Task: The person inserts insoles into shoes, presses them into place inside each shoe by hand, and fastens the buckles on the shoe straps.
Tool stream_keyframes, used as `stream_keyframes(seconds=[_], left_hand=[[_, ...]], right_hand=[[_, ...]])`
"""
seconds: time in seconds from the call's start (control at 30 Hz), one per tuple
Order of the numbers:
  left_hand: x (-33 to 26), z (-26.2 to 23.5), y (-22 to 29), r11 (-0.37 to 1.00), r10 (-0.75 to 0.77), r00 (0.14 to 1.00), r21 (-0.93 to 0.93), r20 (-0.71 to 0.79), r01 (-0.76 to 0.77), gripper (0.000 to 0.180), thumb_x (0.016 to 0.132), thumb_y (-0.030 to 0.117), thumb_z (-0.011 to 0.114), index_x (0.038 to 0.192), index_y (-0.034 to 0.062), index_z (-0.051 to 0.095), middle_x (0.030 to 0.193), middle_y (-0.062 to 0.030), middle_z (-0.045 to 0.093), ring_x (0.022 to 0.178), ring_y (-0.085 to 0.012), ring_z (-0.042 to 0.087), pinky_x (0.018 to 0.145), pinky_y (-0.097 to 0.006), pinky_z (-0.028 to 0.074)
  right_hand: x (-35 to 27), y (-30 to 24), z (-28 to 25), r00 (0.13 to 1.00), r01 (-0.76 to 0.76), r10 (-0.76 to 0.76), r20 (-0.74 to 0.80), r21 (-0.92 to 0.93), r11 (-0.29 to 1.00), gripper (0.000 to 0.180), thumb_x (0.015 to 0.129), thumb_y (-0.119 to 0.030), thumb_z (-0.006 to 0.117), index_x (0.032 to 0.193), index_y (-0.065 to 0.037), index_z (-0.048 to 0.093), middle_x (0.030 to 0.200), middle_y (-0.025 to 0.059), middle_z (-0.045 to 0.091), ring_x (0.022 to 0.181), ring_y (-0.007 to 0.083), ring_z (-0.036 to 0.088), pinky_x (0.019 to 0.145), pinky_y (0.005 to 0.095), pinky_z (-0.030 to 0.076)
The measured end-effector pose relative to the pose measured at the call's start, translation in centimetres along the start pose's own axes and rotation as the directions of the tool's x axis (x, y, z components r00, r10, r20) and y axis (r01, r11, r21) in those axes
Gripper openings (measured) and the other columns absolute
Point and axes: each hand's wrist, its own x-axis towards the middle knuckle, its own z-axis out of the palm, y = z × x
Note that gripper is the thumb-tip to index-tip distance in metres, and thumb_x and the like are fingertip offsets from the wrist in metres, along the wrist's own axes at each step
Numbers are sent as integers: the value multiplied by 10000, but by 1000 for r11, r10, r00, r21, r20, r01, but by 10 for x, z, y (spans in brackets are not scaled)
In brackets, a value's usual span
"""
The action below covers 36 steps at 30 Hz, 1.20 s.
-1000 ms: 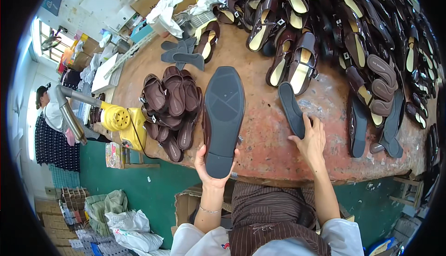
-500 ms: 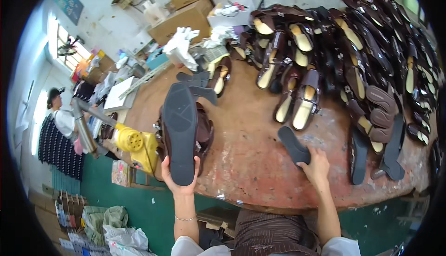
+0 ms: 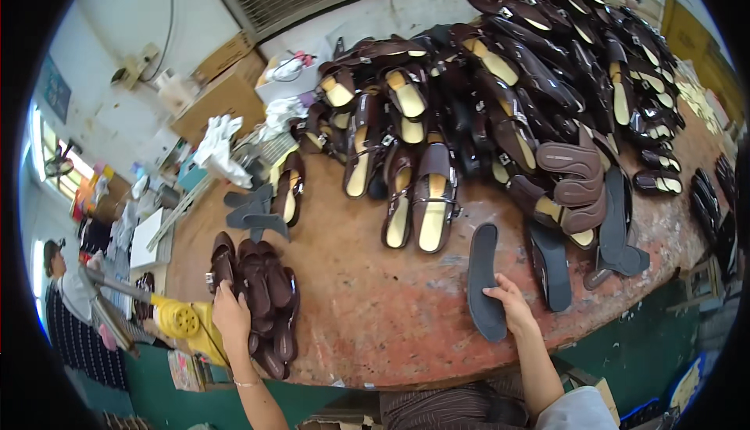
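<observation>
Head view, read from the left: a window lets bright light in at the far left edge, and another person (image 3: 66, 293) stands there beside the bench. On the pale wall above hangs a small blue sign (image 3: 53, 86); its content cannot be read. Farther along the wall sit stacked brown cardboard boxes (image 3: 223, 90), plain and rectangular, with white rags (image 3: 219, 145) heaped just below them. A yellow heat gun (image 3: 183, 322) rests at the bench's left corner.

The workbench (image 3: 375, 305) has a worn reddish-brown top, stained and scuffed, with a green-painted front below its near edge. The left hand (image 3: 232, 314) lies on a pile of brown soles (image 3: 262, 301) near that left corner, its fingers curled over the pile's edge; whether they pinch any single piece cannot be told. A few flat grey insoles (image 3: 254, 211) lie beyond the pile.

At mid-bench, the right hand (image 3: 512, 305) holds a dark grey insole (image 3: 483, 281) that lies flat on the bare top, thumb and fingers closed on its lower right edge. Brown sandals (image 3: 430, 188) with tan footbeds stand in rows behind it, and a large heap of them rises toward the right rear. More dark soles (image 3: 617, 227) lie at the right, close to the bench edge. A metal grille covers the upper wall.
</observation>
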Motion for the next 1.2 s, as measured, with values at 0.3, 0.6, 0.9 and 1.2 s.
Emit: stream_keyframes(seconds=[0.3,0.6,0.9,1.2], left_hand=[[-94,-173,251,-138,803,551,-970,-227,-198,534,842,88,687,1360,-18,617,1383,-246,613,1357,-354,543,1133,-434,395],[-114,-204,290,132,983,-179,-510,-44,850,739,884,60,751,1530,24,393,1506,-274,464,1349,-300,511,1124,-366,394],[-128,-165,326,-792,609,486,-515,-627,328,430,872,174,788,1289,230,702,1415,-348,525,1136,-404,671,980,-378,534],[12,15,414,427,568,799,-760,-196,-490,448,850,248,760,1236,51,646,1462,-251,482,1336,-434,459,1101,-506,400]], right_hand=[[10,5,1,998,-1,5,70,-54,999,343,935,-5,586,1276,20,599,1088,41,699,940,108,665,844,265,538],[6,5,5,996,37,-33,83,-51,998,280,947,2,571,1223,13,616,1038,21,704,870,86,657,798,242,531],[5,-5,16,993,31,-22,116,-74,997,276,957,0,568,1230,8,604,1042,27,702,878,81,660,790,243,538],[6,2,-5,996,37,-31,88,-67,997,443,924,35,591,1365,-3,565,1142,29,685,994,103,650,858,255,529]])
